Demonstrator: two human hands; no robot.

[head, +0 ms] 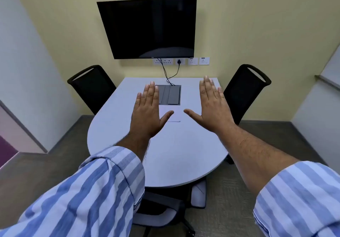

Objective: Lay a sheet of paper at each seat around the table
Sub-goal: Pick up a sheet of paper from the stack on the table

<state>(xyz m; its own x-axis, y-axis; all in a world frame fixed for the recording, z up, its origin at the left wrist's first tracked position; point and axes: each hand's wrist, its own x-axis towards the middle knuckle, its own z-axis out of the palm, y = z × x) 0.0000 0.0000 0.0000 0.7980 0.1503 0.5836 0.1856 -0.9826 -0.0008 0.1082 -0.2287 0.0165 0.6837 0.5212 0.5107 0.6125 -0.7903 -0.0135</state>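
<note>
A pale table (114, 126) stands below a wall-mounted screen (147, 27), with sheets of paper (170, 113) at its middle. The left hand (147, 111) and right hand (211, 108) hover flat above it, fingers spread, holding nothing.

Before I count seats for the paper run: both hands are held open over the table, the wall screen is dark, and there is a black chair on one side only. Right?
Not quite. The head view shows a black chair on each side of the table: a left chair and a right chair. The rest holds: the left hand and right hand are open, and the wall screen is dark.
</note>
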